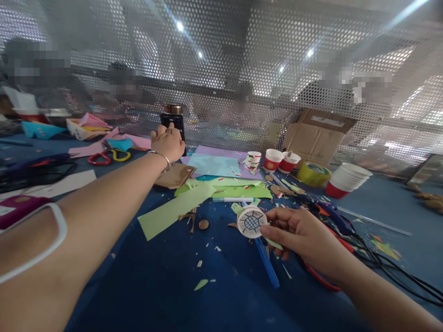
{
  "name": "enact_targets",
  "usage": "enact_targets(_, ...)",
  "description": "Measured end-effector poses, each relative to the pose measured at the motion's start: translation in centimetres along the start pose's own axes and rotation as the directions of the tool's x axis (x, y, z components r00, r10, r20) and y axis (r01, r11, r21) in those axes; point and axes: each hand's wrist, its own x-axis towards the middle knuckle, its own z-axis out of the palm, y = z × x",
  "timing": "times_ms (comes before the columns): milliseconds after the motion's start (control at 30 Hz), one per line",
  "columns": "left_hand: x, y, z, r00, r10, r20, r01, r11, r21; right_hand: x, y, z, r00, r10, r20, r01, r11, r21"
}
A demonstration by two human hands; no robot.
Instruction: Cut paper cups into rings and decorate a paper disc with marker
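My left hand [168, 140] reaches far across the blue table [207, 295], fingers curled against a black phone [174, 122] that stands upright at the back. A bracelet circles that wrist. My right hand [301, 233] pinches a small round paper piece [251, 222] with a blue grid drawn on it, held just above the table near a blue pen [267, 263]. Green paper strips [173, 210] lie between the two hands.
Pale blue and purple sheets [214, 165], red paper cups [277, 160], a stack of cups [344, 180], a tape roll [313, 174], scissors [109, 157] and black cables [391, 267] crowd the table. A cardboard box [318, 131] leans on the perforated screen behind.
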Motion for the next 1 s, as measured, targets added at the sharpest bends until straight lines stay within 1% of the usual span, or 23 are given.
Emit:
enact_targets(100, -0.3, 0.2, -0.2, 1.0, -0.009, 0.005, 0.009, 1.0, -0.03, 0.0, 0.1, 0.0, 1.0, -0.003, 0.001, 0.003, 1.0, -0.001)
enact_targets(167, -0.7, 1.0, -0.8, 1.0, -0.015, 0.007, 0.016, 0.995, -0.096, 0.0, 0.1, 0.0, 1.0, -0.004, -0.001, 0.004, 1.0, -0.002)
enact_targets(200, -0.9, 1.6, -1.2, 1.0, -0.015, 0.004, 0.015, 0.987, -0.159, 0.0, 0.1, 0.0, 1.0, -0.005, -0.003, 0.005, 1.0, -0.004)
enact_targets(267, -1.7, 3.4, -2.2, 0.999, -0.044, 0.025, 0.05, 0.931, -0.36, -0.1, 0.0, 0.0, 1.0, -0.007, -0.012, 0.007, 1.0, -0.009)
enact_targets(300, -2.3, 4.5, -2.7, 0.998, -0.037, 0.043, 0.052, 0.913, -0.406, -0.1, 0.0, 0.1, 1.0, -0.013, -0.017, 0.012, 1.0, -0.009)
enact_targets(400, -5.1, 8.2, -4.4, 0.989, 0.051, 0.14, 0.032, 0.846, -0.533, -0.3, -0.1, 0.1, 0.999, -0.04, -0.036, 0.04, 0.999, 0.003)
enact_targets(467, -7.5, 10.6, -5.4, 0.968, 0.122, 0.218, 0.041, 0.781, -0.623, -0.4, -0.3, 0.1, 0.997, -0.05, -0.053, 0.051, 0.998, 0.021)
enact_targets(500, -8.7, 11.6, -5.9, 0.949, 0.161, 0.27, 0.07, 0.729, -0.681, -0.4, -0.4, 0.0, 0.997, -0.052, -0.061, 0.054, 0.998, 0.032)
enact_targets(533, -9.8, 12.5, -6.4, 0.907, 0.183, 0.38, 0.211, 0.583, -0.784, -0.4, -0.5, 0.0, 0.996, -0.055, -0.067, 0.058, 0.997, 0.044)
enact_targets(567, -10.8, 13.2, -6.9, 0.859, 0.207, 0.469, 0.348, 0.436, -0.83, -0.5, -0.6, 0.0, 0.996, -0.059, -0.071, 0.063, 0.997, 0.054)
enact_targets(600, -11.6, 13.7, -7.4, 0.808, 0.235, 0.54, 0.456, 0.331, -0.826, -0.5, -0.8, 0.0, 0.995, -0.064, -0.074, 0.068, 0.996, 0.062)
enact_targets(633, -12.4, 14.1, -7.9, 0.782, 0.249, 0.571, 0.517, 0.25, -0.818, -0.5, -0.9, 0.0, 0.995, -0.068, -0.078, 0.074, 0.995, 0.071)
enact_targets(700, -13.5, 14.6, -8.9, 0.738, 0.257, 0.624, 0.61, 0.142, -0.779, -0.5, -1.0, 0.1, 0.993, -0.079, -0.091, 0.087, 0.993, 0.085)
enact_targets(733, -13.9, 14.7, -9.3, 0.705, 0.285, 0.649, 0.651, 0.1, -0.752, -0.5, -1.1, 0.1, 0.992, -0.082, -0.097, 0.091, 0.992, 0.089)
enact_targets(767, -14.3, 14.7, -9.7, 0.685, 0.297, 0.665, 0.677, 0.076, -0.732, -0.5, -1.1, 0.1, 0.991, -0.085, -0.102, 0.094, 0.991, 0.092)
enact_targets(833, -14.9, 14.6, -10.4, 0.672, 0.311, 0.672, 0.703, 0.019, -0.711, -0.5, -1.1, 0.1, 0.991, -0.085, -0.107, 0.094, 0.992, 0.088)
enact_targets(933, -15.5, 14.3, -10.8, 0.686, 0.339, 0.644, 0.7, -0.065, -0.712, -0.4, -0.9, 0.1, 0.99, -0.079, -0.118, 0.09, 0.992, 0.087)
enact_targets(1000, -15.8, 14.0, -10.8, 0.697, 0.357, 0.622, 0.685, -0.074, -0.725, -0.4, -0.8, 0.0, 0.99, -0.079, -0.12, 0.09, 0.992, 0.09)
